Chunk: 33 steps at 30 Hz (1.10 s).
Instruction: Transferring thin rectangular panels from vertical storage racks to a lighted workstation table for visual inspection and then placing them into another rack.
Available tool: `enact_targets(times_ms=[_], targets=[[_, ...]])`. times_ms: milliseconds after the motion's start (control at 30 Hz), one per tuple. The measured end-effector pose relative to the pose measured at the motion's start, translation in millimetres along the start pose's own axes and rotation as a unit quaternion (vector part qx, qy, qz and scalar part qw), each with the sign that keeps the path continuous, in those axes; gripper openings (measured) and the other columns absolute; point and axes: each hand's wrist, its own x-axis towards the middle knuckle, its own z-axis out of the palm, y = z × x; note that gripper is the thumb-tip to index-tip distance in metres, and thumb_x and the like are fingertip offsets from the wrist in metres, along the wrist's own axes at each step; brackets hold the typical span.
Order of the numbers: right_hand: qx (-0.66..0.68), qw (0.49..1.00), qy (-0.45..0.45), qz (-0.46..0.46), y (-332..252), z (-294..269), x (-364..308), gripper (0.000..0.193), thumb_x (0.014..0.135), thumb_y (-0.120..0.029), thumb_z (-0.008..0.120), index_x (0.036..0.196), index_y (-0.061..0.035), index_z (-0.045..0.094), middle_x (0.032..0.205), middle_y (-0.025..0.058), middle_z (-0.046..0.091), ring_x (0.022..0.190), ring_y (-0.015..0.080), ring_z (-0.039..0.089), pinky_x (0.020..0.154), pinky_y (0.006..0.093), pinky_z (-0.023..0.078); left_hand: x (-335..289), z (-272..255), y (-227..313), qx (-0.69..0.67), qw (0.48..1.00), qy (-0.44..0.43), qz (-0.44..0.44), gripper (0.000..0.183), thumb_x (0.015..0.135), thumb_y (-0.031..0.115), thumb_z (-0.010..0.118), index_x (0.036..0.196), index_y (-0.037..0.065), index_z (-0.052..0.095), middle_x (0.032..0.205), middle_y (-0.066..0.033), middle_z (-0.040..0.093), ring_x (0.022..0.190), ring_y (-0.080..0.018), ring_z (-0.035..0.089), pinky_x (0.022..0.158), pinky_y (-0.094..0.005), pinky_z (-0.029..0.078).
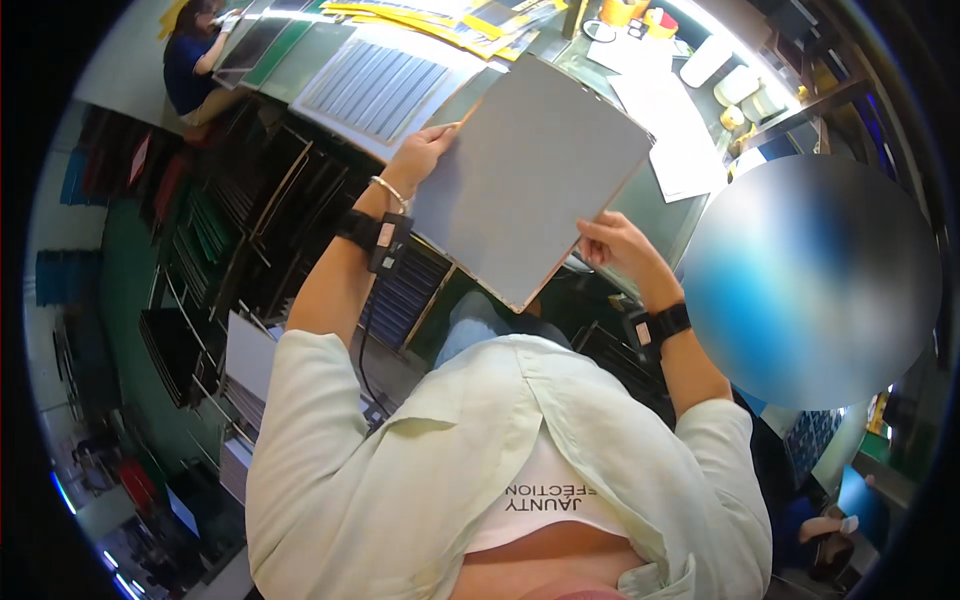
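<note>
A large flat grey panel [540, 165] with thin brownish edges is held up tilted in front of my body, over the near side of the work table [590, 90]. My left hand [424, 156] grips its left edge, the fingers partly hidden by the panel. Lower down on the opposite edge, my right hand [614, 244] pinches the panel between thumb and fingers. Beyond my left hand, a sheet with dark stripes [375, 88] lies on the table. The panel's far face is hidden from me.
Yellow-edged sheets [465, 22] are piled at the table's far side. White papers [678, 140] lie on the right, near white rolls [707, 62]. Dark racks [255, 200] stand to the left. One person [195, 60] works at far left, another [825, 530] at lower right. A blurred patch covers the right side.
</note>
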Motion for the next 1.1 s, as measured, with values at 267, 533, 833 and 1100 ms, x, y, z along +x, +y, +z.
enact_targets(times_ms=[267, 533, 833, 1100], targets=[[0.279, 0.943, 0.18, -0.009, 108.8, 1.8, -11.9, 0.036, 0.099, -0.027, 0.053, 0.08, 0.0022, 0.062, 0.076, 0.0129, 0.066, 0.061, 0.0134, 0.059, 0.056, 0.0244, 0.048, 98.2, -49.1, -48.7, 0.299, 0.915, 0.256, 0.087, 0.04, 0.091, 0.035, 0.056, 0.112, 0.001, 0.062, 0.108, -0.0199, 0.064, 0.105, -0.0354, 0.058, 0.092, -0.0421, 0.045], [0.37, 0.895, 0.213, 0.131, 131.0, 13.3, 34.3, 0.039, 0.098, -0.034, 0.053, 0.1, 0.0049, 0.062, 0.091, 0.0122, 0.067, 0.074, 0.0149, 0.062, 0.069, 0.0254, 0.054, 106.3, -143.0, -172.4, 0.151, 0.845, 0.435, -0.273, 0.092, 0.068, 0.067, 0.07, 0.113, -0.012, 0.056, 0.114, -0.0293, 0.059, 0.106, -0.0394, 0.059, 0.092, -0.0433, 0.047], [-0.457, 0.854, 0.032, -0.247, -5.0, 100.9, 232.2, 0.022, 0.087, -0.022, 0.06, 0.101, -0.0048, 0.061, 0.094, 0.0165, 0.061, 0.089, 0.0369, 0.057, 0.077, 0.0426, 0.047, 116.7, -162.1, -225.0, -0.074, 0.884, 0.411, -0.208, 0.063, 0.081, 0.053, 0.071, 0.096, -0.008, 0.061, 0.091, -0.0141, 0.065, 0.082, -0.0204, 0.062, 0.071, -0.0351, 0.051], [-0.679, 0.691, -0.02, -0.247, 6.1, 206.4, 368.9, 0.093, 0.069, -0.055, 0.072, 0.142, -0.007, 0.039, 0.152, 0.0219, 0.025, 0.141, 0.0433, 0.019, 0.113, 0.0585, 0.015, 99.6, -173.8, -176.8, -0.464, 0.82, 0.252, -0.22, 0.065, 0.095, 0.058, 0.044, 0.126, 0.001, 0.049, 0.115, -0.0168, 0.059, 0.107, -0.0295, 0.059, 0.086, -0.0478, 0.051]])
